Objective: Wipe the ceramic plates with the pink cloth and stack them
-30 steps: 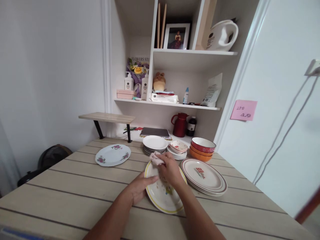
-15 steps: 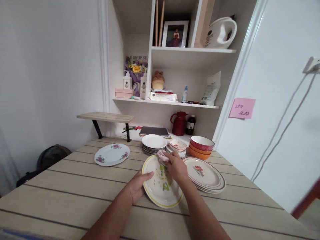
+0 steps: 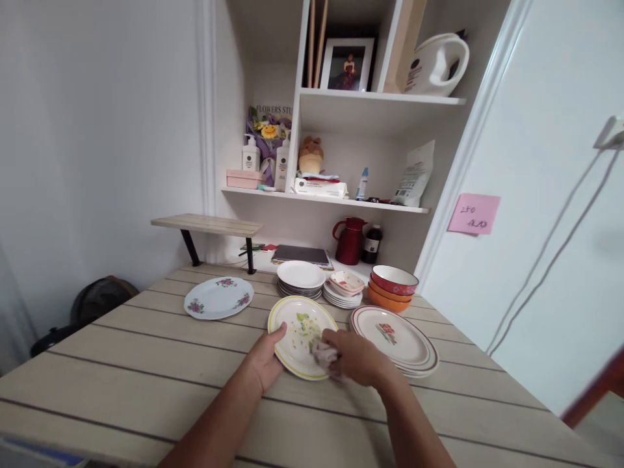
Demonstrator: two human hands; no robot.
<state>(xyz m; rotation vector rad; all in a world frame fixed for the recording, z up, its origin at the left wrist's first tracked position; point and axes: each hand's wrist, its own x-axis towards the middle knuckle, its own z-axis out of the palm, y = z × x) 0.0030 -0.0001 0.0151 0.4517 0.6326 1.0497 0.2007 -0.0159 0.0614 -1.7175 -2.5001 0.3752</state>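
Head view: “FLOWERS STU” behind a purple-wrapped bouquet (image 3: 268,155), “250” on a square pink note (image 3: 474,214). Over the beige plank table (image 3: 146,364), my left hand (image 3: 264,359) pinches a round, white, yellow-rimmed, green-patterned plate (image 3: 298,344); my right hand (image 3: 358,356) clutches pale, crumpled cloth (image 3: 324,353) at its edge.

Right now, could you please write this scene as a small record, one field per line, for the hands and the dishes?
Left hand: grips the yellow-rimmed plate at its left edge, thumb on top
Right hand: holds a crumpled pale cloth at the plate's lower right
Floral plate: lies on the table, left
White plate: tops a stack at the back
Bowls: stacked, red one above orange
Red-rimmed plates: stacked at right
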